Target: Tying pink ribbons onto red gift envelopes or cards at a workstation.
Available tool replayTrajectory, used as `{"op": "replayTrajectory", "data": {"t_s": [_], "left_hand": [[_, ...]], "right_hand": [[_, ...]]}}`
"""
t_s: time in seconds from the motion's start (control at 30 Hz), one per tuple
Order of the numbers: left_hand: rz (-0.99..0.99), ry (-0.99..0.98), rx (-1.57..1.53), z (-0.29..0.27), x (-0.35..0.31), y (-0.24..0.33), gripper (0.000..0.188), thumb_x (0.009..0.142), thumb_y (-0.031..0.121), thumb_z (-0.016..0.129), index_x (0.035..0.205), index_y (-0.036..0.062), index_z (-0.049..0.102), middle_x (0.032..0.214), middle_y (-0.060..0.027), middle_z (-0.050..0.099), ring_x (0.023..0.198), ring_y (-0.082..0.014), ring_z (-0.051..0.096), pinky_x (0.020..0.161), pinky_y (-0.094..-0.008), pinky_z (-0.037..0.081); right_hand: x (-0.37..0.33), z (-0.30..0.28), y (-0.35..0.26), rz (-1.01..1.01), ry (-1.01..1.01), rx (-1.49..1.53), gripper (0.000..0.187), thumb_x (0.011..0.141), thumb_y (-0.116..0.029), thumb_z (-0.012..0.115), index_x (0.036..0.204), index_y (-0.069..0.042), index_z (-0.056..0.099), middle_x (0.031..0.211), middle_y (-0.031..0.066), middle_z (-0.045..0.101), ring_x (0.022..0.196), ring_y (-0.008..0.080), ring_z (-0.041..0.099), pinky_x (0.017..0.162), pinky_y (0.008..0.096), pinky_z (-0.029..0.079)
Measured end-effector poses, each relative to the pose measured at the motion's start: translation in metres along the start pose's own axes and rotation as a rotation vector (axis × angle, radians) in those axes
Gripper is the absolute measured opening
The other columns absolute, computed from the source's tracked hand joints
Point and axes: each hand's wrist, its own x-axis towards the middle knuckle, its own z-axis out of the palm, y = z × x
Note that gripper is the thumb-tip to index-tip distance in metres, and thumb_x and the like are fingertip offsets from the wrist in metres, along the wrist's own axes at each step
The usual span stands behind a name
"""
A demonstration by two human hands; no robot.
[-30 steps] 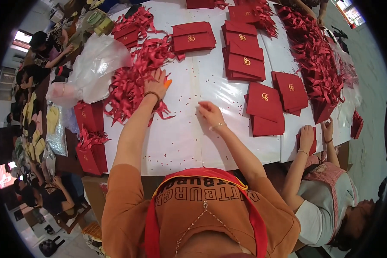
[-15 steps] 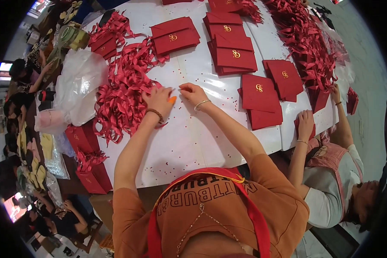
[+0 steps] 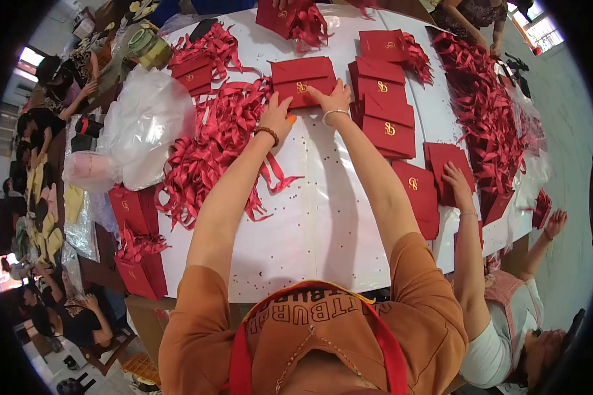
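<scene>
At the far middle of the white table, a stack of flat red paper bags (image 3: 303, 71) with a gold emblem lies between my hands. My left hand (image 3: 277, 120) holds its near left corner, fingers pointing away from me. On the near right corner, my right hand (image 3: 334, 102) has its thumb on the top bag and its fingers along the side. A heap of loose red ribbons (image 3: 207, 161) spreads to the left of my left forearm. One strand trails out beside that forearm.
More red bag stacks (image 3: 389, 125) run down the right side, beside a long ribbon heap (image 3: 478, 112). A co-worker's hand (image 3: 458, 184) rests on a stack at the right. Clear plastic bags (image 3: 148, 118) and a jar (image 3: 149, 47) stand left. Tiny red bits dot the table.
Both hands have moved away from me, from the bare tabletop beside the ribbons to the far bag stack. The co-worker's near hand has shifted onto another stack; another hand holds bags at the far edge.
</scene>
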Motion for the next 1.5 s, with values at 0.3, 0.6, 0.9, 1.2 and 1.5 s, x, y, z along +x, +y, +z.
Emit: {"op": "replayTrajectory", "data": {"t_s": [0.3,0.6,0.9,1.2,1.5], "left_hand": [[-0.085,-0.008,0.022,-0.001,-0.012,-0.001,0.066,0.071,0.014,0.062,0.13,0.0071,0.035,0.139,-0.0216,0.021,0.121,-0.0368,0.034,0.097,-0.0384,0.035],[0.037,-0.1,0.07,-0.008,-0.011,-0.01,0.074,0.073,0.016,0.063,0.136,0.0113,0.024,0.14,-0.0172,0.021,0.121,-0.0338,0.035,0.097,-0.0421,0.033],[-0.172,-0.31,0.154,-0.033,-0.042,-0.022,0.055,0.084,0.033,0.049,0.132,0.0116,0.033,0.136,-0.0146,0.032,0.12,-0.0303,0.038,0.092,-0.0426,0.037],[0.587,0.174,0.203,-0.107,-0.191,0.126,0.086,0.062,0.041,0.072,0.13,0.0063,0.032,0.126,-0.013,0.041,0.116,-0.0286,0.038,0.094,-0.0411,0.027],[0.415,0.041,0.084,-0.07,-0.24,0.115,0.08,0.058,0.031,0.075,0.124,0.0037,0.039,0.107,-0.0109,0.053,0.098,-0.0261,0.051,0.079,-0.0392,0.036]], "right_hand": [[0.063,0.004,0.006,0.388,-0.534,0.342,0.089,0.045,-0.036,0.086,0.111,0.007,0.045,0.109,0.0219,0.054,0.092,0.0282,0.059,0.069,0.0338,0.053],[0.027,-0.029,-0.038,0.112,-0.286,0.279,0.086,0.049,-0.022,0.084,0.116,0.0,0.036,0.104,0.0199,0.056,0.093,0.0278,0.058,0.076,0.0346,0.049],[0.0,-0.159,-0.043,-0.277,-0.22,0.178,0.074,0.052,-0.025,0.078,0.114,-0.005,0.043,0.096,0.0207,0.06,0.09,0.0363,0.058,0.08,0.0389,0.047],[-0.166,-0.205,-0.032,-0.833,-0.74,-0.257,0.064,0.059,-0.022,0.074,0.112,-0.008,0.042,0.087,0.0159,0.06,0.079,0.0357,0.058,0.069,0.0424,0.047],[-0.224,-0.204,0.012,-0.479,-0.792,0.422,0.092,0.059,-0.025,0.079,0.132,-0.009,0.026,0.124,0.0166,0.04,0.108,0.0278,0.045,0.09,0.0348,0.04]]}}
